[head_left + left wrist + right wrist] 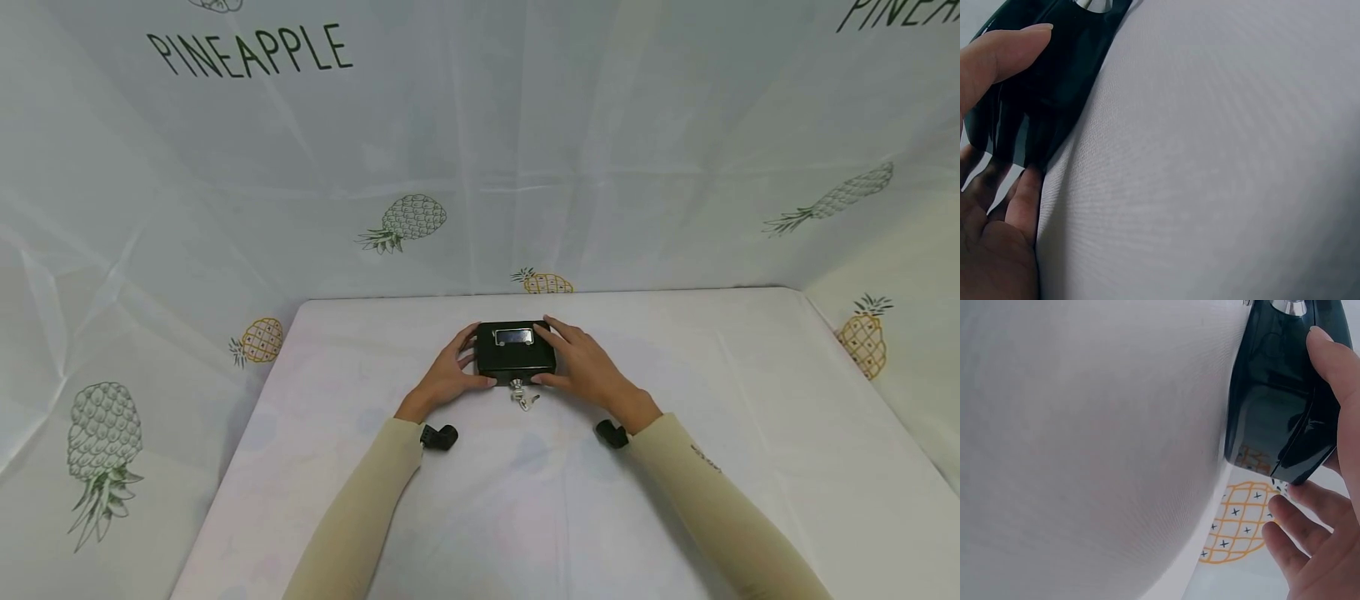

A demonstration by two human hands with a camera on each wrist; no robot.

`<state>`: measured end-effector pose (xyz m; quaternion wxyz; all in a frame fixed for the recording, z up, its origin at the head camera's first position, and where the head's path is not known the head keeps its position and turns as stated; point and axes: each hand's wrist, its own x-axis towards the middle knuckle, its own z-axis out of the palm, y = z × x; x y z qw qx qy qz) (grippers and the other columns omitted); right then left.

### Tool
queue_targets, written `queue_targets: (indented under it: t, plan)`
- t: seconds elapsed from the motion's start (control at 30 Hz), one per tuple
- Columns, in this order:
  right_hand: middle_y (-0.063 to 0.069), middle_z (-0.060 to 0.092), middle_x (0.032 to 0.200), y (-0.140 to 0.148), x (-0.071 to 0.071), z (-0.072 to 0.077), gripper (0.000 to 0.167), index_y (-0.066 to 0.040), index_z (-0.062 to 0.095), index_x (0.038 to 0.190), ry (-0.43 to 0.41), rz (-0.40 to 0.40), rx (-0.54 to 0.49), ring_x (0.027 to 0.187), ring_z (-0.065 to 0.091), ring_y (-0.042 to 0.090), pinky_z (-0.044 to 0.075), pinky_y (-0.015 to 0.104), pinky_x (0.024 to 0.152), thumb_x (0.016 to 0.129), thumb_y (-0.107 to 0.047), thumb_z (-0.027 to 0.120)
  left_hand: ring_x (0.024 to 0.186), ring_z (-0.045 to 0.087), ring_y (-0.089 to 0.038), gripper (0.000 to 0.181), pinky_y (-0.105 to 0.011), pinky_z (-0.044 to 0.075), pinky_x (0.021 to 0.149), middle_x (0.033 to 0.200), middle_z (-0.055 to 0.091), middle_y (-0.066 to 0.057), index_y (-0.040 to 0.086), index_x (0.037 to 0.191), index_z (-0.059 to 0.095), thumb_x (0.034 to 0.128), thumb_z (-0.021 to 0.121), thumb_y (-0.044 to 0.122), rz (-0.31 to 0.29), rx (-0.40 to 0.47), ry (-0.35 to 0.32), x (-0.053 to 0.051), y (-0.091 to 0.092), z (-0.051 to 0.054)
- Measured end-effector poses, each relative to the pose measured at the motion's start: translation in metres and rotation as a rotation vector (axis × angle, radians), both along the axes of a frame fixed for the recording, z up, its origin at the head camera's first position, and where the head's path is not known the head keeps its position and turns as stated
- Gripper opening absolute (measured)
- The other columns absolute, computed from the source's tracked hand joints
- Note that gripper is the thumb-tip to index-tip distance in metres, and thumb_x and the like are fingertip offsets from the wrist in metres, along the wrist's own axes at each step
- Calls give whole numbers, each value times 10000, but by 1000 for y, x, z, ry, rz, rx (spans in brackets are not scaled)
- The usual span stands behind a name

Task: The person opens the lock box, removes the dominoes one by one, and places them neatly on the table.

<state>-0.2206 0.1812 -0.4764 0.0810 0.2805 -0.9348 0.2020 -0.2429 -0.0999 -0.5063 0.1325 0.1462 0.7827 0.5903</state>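
Observation:
A black metal cash box lies flat near the back of the table, its silver handle on the lid. From its front hangs a silver lock with keys. My left hand holds the left end, thumb at the front and fingers along the side. At the right end my right hand grips the box, with the thumb on the front and a fingertip on the lid. Both wrist views show the box's glossy front under each thumb; in the right one, some fingers stand off the side.
A white cloth covers the table. Behind it hangs a white curtain printed with pineapples, which also closes off the left and right sides. Black wrist cameras stick out inward from both sleeves.

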Motion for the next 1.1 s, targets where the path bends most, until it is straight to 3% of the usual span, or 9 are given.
queue_targets:
  t: [0.57,0.77,1.1]
  plan:
    - [254,486,1574,1,-7,5,876,-47,539,1544,-3,-11,37,1402,520,473,445,625,1174,839,-411,910,1573,319,-294,1107,-354,371,1269,1701,313,-126,145,1695,235,814,881,-31,-27,28,-18,-5,-3,-1]
    - [250,495,1571,1,-11,13,860,-38,551,1534,-35,-21,79,1412,514,468,439,634,1176,849,-426,899,1559,349,-306,1089,-342,389,1255,1703,316,-118,164,1695,238,831,880,-7,-34,25,-32,-6,-3,1]
    - [260,518,1548,3,-17,19,846,-49,560,1532,-101,-7,41,1396,527,479,452,657,1153,853,-428,894,1547,359,-368,1066,-407,406,1251,1684,321,-171,158,1706,199,875,851,12,-58,16,-50,-6,-7,6]
